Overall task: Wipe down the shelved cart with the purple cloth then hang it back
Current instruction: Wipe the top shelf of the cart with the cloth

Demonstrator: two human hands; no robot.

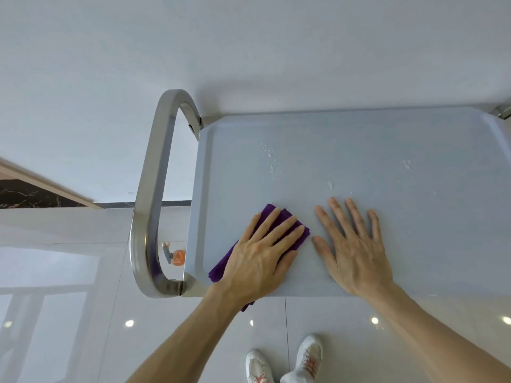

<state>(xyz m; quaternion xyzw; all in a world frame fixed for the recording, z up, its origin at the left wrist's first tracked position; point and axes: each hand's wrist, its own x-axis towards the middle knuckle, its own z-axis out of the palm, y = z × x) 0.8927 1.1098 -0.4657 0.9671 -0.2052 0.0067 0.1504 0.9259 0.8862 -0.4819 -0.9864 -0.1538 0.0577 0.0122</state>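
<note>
My left hand presses flat, fingers straight, on the purple cloth at lower centre of the frame; my right hand rests flat on the cart top. Droplets sit above — I could miss them, or push the cart away.

Items counted: one cart with one metal handle; one purple cloth; two hands, left hand and right hand; two white shoes; one orange spray bottle.
</note>
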